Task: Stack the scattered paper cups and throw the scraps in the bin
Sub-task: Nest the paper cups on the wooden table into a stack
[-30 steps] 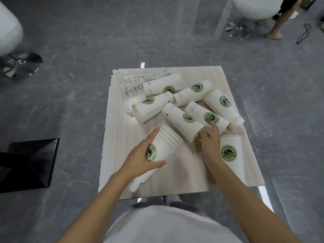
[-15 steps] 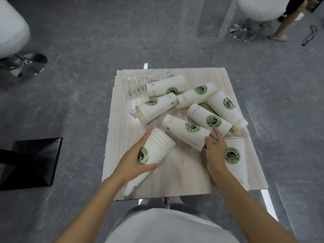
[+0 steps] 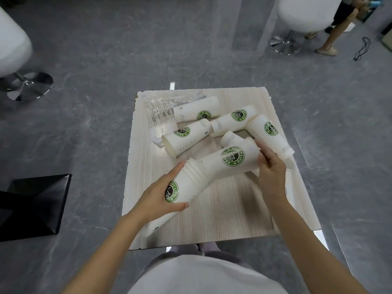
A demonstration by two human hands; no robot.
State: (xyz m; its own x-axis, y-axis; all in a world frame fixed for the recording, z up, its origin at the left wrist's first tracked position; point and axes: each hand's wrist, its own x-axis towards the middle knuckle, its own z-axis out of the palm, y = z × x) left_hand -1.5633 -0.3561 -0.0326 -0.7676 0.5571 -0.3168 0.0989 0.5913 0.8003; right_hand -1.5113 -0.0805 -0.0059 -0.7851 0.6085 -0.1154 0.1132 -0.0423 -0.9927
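Our left hand curls round the stack of cups at the near left of the table; our right hand grips one cup by its right end, its left end at the stack's mouth; loose cups lie on their sides farther off; a plastic wrapper sits far left.

The person wore a plain, off-white top, loose across the front; both forearms were bare down to the left hand and right hand; below the hem showed greyish-lilac fabric, its garment unclear.
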